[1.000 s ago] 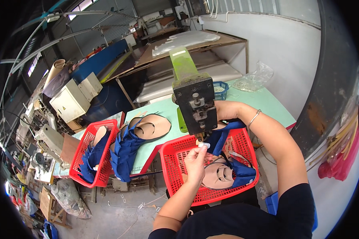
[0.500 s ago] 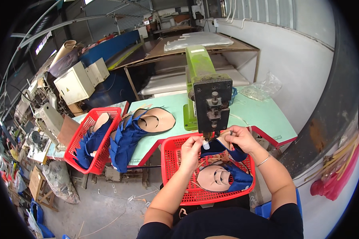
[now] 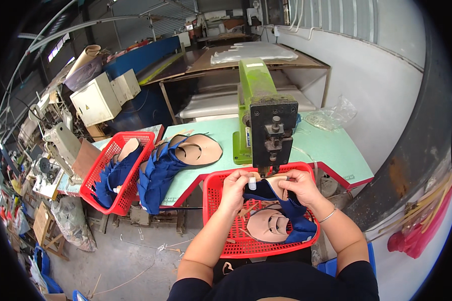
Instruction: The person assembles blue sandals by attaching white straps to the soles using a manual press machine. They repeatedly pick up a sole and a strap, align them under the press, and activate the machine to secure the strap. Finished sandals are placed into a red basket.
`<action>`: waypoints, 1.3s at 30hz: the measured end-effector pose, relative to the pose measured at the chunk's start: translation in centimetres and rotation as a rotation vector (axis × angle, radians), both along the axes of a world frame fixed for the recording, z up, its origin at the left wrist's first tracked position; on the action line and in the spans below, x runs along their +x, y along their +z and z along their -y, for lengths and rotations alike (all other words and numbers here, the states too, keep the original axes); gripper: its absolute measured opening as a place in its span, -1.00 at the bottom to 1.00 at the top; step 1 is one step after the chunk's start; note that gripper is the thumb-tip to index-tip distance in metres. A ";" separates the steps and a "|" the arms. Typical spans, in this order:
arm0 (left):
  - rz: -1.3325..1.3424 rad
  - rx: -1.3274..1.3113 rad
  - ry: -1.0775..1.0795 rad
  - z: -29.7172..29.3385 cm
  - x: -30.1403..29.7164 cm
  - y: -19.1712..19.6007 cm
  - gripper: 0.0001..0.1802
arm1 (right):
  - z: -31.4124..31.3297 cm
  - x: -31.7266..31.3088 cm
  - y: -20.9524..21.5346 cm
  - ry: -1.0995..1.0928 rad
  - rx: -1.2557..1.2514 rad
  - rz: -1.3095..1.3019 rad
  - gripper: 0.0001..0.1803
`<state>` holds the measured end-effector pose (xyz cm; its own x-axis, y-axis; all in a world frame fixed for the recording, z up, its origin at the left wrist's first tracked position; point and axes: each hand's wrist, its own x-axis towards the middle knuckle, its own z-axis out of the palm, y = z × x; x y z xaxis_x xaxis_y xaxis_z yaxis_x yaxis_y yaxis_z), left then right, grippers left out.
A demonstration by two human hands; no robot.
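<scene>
My left hand (image 3: pixel 234 189) pinches the edge of a blue shoe upper (image 3: pixel 288 202) with tan lining, next to a small white tab (image 3: pixel 252 184). My right hand (image 3: pixel 303 187) grips the same upper at its tan side. The piece hangs stretched between both hands just below the black head (image 3: pixel 272 133) of a green machine (image 3: pixel 254 80). Beneath it stands a red plastic basket (image 3: pixel 210 203), in which more blue-and-tan uppers (image 3: pixel 266 224) lie. The machine's lower tip is partly hidden behind my fingers and the upper.
A second red basket (image 3: pixel 147 142) of blue uppers stands at the left, beside a stack of uppers (image 3: pixel 158 173) on the green tabletop (image 3: pixel 331 150). A clear plastic bag (image 3: pixel 331 116) lies at the table's back right. A dark pillar (image 3: pixel 409 145) rises at the right.
Both hands have drawn the upper slightly toward me and away from the machine's tip. It is still held in both hands. The whole view has shifted a little.
</scene>
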<state>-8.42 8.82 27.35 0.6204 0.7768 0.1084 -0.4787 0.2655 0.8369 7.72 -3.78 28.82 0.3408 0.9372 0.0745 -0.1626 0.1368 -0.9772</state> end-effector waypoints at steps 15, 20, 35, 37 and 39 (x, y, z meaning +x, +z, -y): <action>0.132 -0.168 0.194 0.2 -4.1 -2.9 -0.91 | -2.4 -3.3 0.0 -0.119 -0.048 0.207 -0.57; 0.013 0.203 0.418 0.5 -6.4 -5.1 -0.69 | -1.1 -5.3 -1.5 -0.136 0.150 0.238 -0.61; -0.285 0.623 0.484 6.2 -9.8 -11.8 0.03 | 1.7 -9.2 -8.2 -0.089 0.766 1.113 -0.79; -0.429 0.816 0.614 5.3 -9.9 -12.5 0.05 | 1.2 -9.5 -8.7 -0.082 0.690 0.984 -0.75; -0.531 0.989 0.764 5.3 -9.4 -11.7 0.03 | 1.2 -10.6 -10.5 -0.063 0.320 0.469 -0.70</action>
